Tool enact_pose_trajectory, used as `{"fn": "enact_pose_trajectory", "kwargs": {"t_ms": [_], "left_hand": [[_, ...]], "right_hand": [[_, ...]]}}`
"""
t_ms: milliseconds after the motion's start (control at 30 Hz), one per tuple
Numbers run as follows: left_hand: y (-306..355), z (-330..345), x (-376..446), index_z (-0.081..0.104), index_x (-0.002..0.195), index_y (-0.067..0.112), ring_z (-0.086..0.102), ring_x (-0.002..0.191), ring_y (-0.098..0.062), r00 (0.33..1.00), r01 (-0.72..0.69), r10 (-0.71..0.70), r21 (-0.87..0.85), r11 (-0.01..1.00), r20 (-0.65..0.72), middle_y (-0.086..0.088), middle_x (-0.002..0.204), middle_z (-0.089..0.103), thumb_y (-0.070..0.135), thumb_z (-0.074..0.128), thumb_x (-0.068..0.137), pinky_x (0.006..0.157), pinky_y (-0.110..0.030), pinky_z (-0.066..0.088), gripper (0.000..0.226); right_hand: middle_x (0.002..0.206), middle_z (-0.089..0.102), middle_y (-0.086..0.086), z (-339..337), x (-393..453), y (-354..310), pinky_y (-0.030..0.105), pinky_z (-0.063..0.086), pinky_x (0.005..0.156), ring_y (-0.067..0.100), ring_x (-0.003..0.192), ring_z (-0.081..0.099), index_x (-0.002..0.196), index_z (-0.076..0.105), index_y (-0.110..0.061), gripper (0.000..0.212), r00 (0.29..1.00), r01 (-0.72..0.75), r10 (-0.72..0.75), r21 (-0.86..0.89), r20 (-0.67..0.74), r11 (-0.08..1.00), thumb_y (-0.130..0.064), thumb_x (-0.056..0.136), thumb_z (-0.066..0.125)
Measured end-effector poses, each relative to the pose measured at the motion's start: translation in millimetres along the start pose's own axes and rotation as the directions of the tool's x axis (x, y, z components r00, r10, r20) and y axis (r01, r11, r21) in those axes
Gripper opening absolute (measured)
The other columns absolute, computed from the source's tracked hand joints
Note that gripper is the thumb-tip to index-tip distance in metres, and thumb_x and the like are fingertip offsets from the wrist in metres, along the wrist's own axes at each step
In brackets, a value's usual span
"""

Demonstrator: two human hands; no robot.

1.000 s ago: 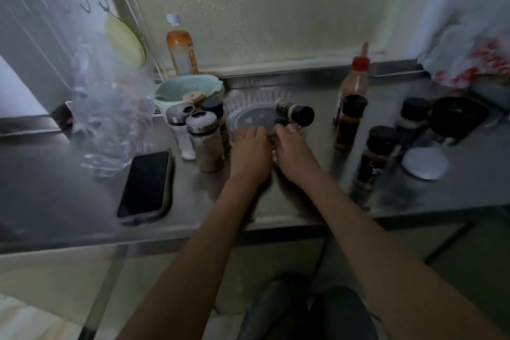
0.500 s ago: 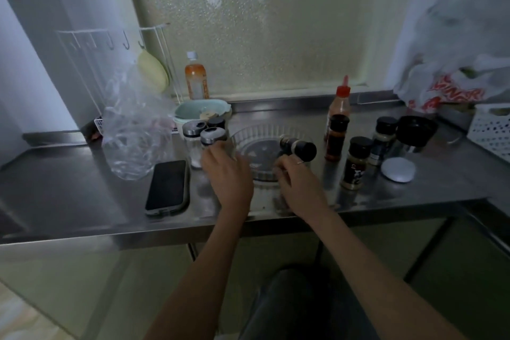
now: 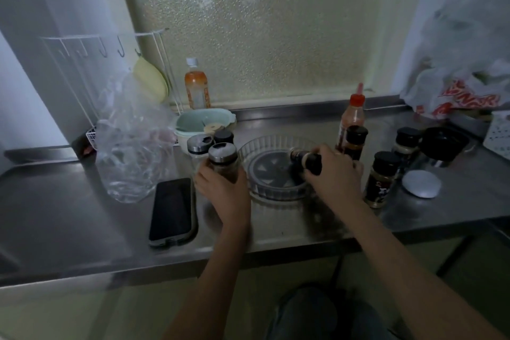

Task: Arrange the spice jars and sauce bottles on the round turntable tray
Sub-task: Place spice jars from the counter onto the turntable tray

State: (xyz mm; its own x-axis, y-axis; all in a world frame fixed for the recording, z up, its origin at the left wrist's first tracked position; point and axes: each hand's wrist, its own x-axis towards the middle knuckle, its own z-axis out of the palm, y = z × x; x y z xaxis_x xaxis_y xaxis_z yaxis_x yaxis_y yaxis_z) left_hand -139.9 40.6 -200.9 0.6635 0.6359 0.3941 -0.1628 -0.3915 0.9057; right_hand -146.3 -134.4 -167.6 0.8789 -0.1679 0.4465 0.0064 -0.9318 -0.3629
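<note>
Here, hands on two jars.

Both forearms reached up from 6 o'clock, bare, converging slightly. Left hand sat at roughly 10 o'clock of frame centre, fingers curled closed in a grip, knuckles toward camera. Right hand at 2 o'clock, fingers wrapped closed, wrist bent inward toward the left.

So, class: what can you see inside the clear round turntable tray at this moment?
One dark-capped bottle lies tilted in the turntable tray, gripped by the right hand. The grey spoked base shows elsewhere. The hand and bottle cover the tray's right part, so anything beneath them cannot be seen.
</note>
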Motion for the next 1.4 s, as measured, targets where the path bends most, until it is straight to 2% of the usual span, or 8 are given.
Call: {"fn": "enact_pose_trajectory", "kwargs": {"t_ms": [200,467,633,767,867,1033,1200,1400], "left_hand": [[13.4,-10.3,-6.6,0.041,0.129,0.004,0.042,0.118,-0.027,0.996,0.024,-0.041,-0.208,0.978,-0.078,-0.016,0.124,0.043,0.014,0.073,0.076,0.093,-0.021,0.034,0.063],[23.8,-10.6,0.7,0.043,0.122,0.027,0.054,0.114,-0.026,0.985,-0.142,0.167,-0.320,0.937,0.051,-0.004,0.121,0.051,0.039,0.072,0.070,0.093,-0.048,0.050,0.061],[18.3,7.4,3.9,0.047,0.123,0.014,0.054,0.113,-0.024,0.954,-0.166,0.205,-0.183,0.969,0.219,-0.008,0.119,0.055,0.027,0.076,0.072,0.095,-0.044,0.048,0.060],[11.8,15.5,4.6,0.050,0.121,0.011,0.054,0.113,-0.023,0.938,-0.193,0.210,-0.089,0.977,0.275,-0.008,0.119,0.058,0.027,0.075,0.073,0.094,-0.034,0.045,0.056],[9.0,17.0,5.3,0.049,0.122,0.010,0.053,0.115,-0.024,0.927,-0.210,0.213,-0.045,0.977,0.309,-0.009,0.122,0.058,0.029,0.074,0.074,0.095,-0.038,0.046,0.057],[10.3,13.4,2.4,0.041,0.133,0.007,0.044,0.126,-0.027,0.917,-0.202,0.201,-0.034,0.979,0.345,-0.014,0.134,0.049,0.020,0.071,0.078,0.104,-0.029,0.035,0.064],[6.6,-2.1,-9.7,0.024,0.143,0.014,0.024,0.135,-0.033,0.916,-0.150,0.107,0.081,0.985,0.388,-0.016,0.144,0.029,0.022,0.068,0.076,0.105,-0.037,0.027,0.081],[4.2,-8.6,-16.6,0.006,0.147,0.023,0.015,0.143,-0.024,0.817,-0.010,-0.054,0.108,0.994,0.574,-0.004,0.155,0.012,0.055,0.079,0.059,0.114,-0.046,0.026,0.118]], "right_hand": [[0.095,0.064,0.010,-5.3,31.5,-26.1,0.042,0.052,0.078,0.026,0.088,0.060,0.100,0.056,-0.011,0.042,0.996,0.004,-0.034,0.328,0.087,0.945,-0.044,0.077,0.068],[0.090,0.062,0.000,4.3,32.7,-33.1,0.033,0.051,0.070,0.020,0.087,0.061,0.118,0.051,-0.014,0.052,0.976,-0.096,0.001,0.423,0.219,0.901,-0.048,0.081,0.065],[0.082,0.052,0.005,8.9,-13.8,0.0,0.030,0.043,0.062,0.019,0.073,0.053,0.113,0.049,-0.019,0.025,0.971,0.026,0.125,0.614,-0.202,0.789,-0.026,0.091,0.058],[0.094,0.052,0.007,-0.3,-37.0,20.5,0.034,0.041,0.076,0.021,0.087,0.048,0.105,0.048,-0.015,0.020,0.810,0.134,0.178,0.471,-0.559,0.872,-0.017,0.088,0.058],[0.112,0.054,0.024,-1.8,-39.1,33.8,0.041,0.036,0.094,0.029,0.108,0.043,0.113,0.049,-0.003,0.040,0.696,-0.021,0.294,0.390,-0.655,0.920,-0.019,0.081,0.065],[0.139,0.041,0.023,5.9,-29.1,49.9,0.052,0.032,0.107,0.040,0.128,0.037,0.138,0.031,-0.004,0.072,0.776,-0.267,0.470,0.457,-0.420,0.848,-0.028,0.081,0.068],[0.132,0.053,0.017,4.0,-32.7,52.7,0.050,0.043,0.103,0.031,0.123,0.051,0.135,0.036,-0.007,0.056,0.831,-0.148,0.459,0.670,-0.315,0.727,-0.022,0.088,0.061],[0.120,0.051,0.005,-16.1,-20.9,-2.3,0.007,0.045,0.085,-0.013,0.098,0.051,0.118,0.054,-0.007,0.048,0.908,0.073,0.266,0.746,-0.324,0.662,-0.014,0.075,0.075]]}}
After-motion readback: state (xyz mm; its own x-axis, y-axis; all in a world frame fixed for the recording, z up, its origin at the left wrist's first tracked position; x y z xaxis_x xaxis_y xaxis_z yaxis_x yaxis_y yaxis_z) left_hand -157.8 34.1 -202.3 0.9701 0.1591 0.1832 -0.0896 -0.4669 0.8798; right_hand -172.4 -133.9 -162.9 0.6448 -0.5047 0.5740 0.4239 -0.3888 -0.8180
